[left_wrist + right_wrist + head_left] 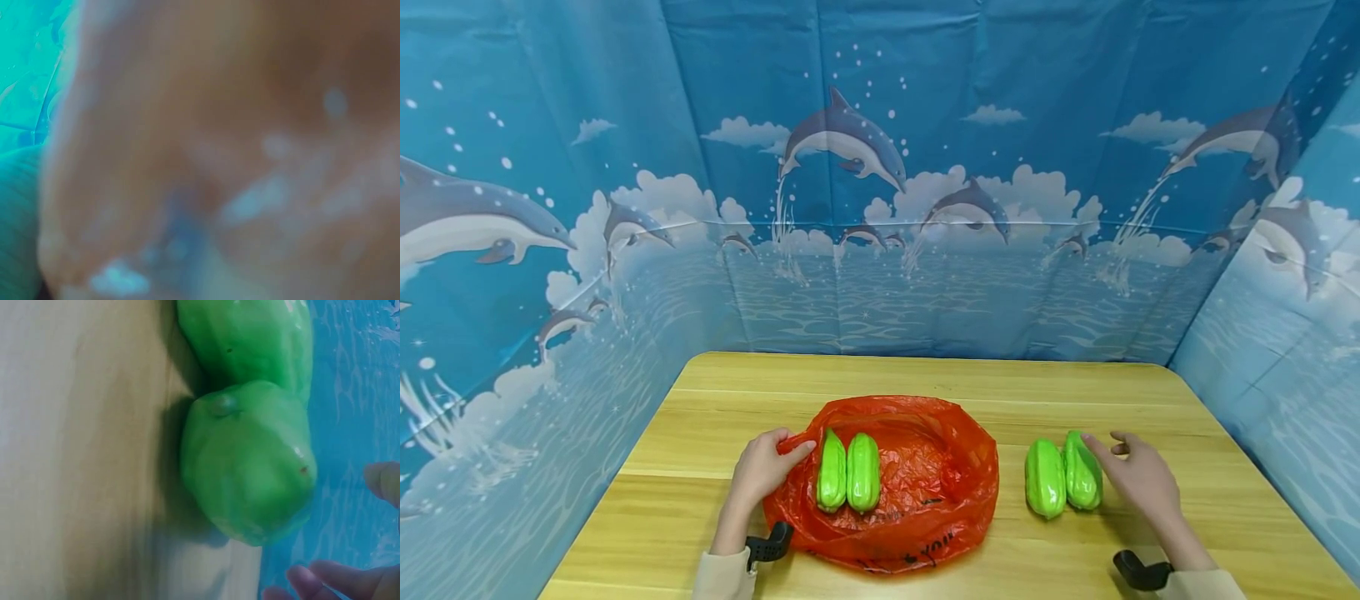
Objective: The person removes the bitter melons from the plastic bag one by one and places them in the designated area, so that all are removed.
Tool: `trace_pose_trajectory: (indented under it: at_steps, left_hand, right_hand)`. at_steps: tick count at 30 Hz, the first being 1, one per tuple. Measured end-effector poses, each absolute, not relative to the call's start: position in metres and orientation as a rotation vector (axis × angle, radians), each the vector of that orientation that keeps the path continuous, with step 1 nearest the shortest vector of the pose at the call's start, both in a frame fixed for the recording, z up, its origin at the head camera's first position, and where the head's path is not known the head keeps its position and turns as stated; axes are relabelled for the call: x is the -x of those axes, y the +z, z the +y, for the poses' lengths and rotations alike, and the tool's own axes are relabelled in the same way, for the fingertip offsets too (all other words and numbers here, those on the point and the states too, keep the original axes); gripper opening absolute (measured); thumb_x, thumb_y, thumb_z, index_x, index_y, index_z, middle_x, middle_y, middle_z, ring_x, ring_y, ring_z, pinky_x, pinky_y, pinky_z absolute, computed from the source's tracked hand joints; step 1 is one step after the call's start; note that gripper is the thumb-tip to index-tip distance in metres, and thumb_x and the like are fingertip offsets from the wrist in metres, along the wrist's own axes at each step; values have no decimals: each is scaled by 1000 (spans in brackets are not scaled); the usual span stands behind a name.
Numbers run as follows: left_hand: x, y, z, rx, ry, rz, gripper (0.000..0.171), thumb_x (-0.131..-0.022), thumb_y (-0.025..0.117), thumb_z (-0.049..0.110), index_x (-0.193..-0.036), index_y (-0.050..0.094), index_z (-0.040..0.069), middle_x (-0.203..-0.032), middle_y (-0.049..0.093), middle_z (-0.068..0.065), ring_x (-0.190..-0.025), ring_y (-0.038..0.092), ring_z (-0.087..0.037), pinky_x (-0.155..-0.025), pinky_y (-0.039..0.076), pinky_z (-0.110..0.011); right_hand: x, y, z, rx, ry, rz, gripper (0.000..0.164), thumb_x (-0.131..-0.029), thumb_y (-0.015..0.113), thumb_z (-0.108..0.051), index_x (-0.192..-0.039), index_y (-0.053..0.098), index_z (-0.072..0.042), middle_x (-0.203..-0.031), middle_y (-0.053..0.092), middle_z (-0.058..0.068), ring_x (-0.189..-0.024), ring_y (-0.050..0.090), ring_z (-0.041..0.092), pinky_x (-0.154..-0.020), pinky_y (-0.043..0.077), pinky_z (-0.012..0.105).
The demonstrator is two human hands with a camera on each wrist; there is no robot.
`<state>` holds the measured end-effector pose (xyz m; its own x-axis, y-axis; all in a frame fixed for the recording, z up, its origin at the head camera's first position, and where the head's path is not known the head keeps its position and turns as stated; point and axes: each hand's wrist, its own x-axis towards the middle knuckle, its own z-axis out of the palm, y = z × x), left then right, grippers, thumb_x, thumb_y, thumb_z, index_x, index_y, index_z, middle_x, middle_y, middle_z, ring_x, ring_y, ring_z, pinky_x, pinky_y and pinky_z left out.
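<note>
A red plastic bag (973, 500) lies spread on the table with its mouth open upward. Inside it, toward its left side, two glossy green gourd-shaped pieces, a left one (831, 477) and a right one (863, 475), lie side by side. My left hand (758, 473) pinches the bag's left rim between thumb and fingers. Two more such pieces, a left one (1045, 479) and a right one (1082, 477), lie right of the bag. My right hand (1146, 482) is beside the rightmost piece, fingers loosely bent, thumb over its top edge; contact is unclear.
The wooden table (700, 400) has a blue dolphin-printed curtain (865, 292) along its back and sides. A black wrist device (771, 543) sits on the left wrist and another (1138, 572) on the right. The left wrist view is mostly blurred.
</note>
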<state>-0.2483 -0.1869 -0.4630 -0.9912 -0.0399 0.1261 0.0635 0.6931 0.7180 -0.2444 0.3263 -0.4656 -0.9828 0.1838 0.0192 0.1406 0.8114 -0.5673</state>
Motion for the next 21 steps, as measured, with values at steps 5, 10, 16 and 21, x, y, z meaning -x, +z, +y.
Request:
trace_pose_trajectory:
  at_steps: [5, 10, 16, 21]
  left_hand:
    - [248, -463, -187, 23, -1177, -2764, 28, -85, 70, 39, -76, 60, 14, -57, 45, 2, -53, 46, -14, -51, 38, -30]
    - [248, -464, -187, 24, -1181, -2763, 30, -85, 71, 38, -74, 58, 14, -55, 41, 3, -50, 45, -13, -49, 36, -29]
    - [248, -464, -187, 28, -1172, -2762, 31, -85, 71, 39, -72, 56, 14, -54, 39, 3, -49, 44, -13, -49, 35, -28]
    - [248, -463, -187, 27, -1181, -2760, 31, -85, 70, 39, -72, 57, 14, -54, 40, 3, -49, 44, -13, -48, 35, -28]
  right_hand:
    - [243, -460, 322, 227, 902, -2860, 87, -93, 42, -60, -130, 40, 18, -113, 53, 36, -94, 58, 46, -66, 46, 49]
    - [243, -457, 318, 220, 888, -2816, 83, -93, 44, -58, -128, 43, 18, -111, 54, 36, -92, 59, 45, -63, 46, 47]
    - [243, -453, 313, 195, 881, -2745, 77, -94, 47, -54, -126, 46, 16, -111, 55, 35, -93, 57, 46, -65, 46, 50]
    - [242, -448, 308, 156, 893, -2668, 71, -95, 50, -49, -124, 49, 15, -107, 57, 32, -91, 59, 45, -65, 45, 50]
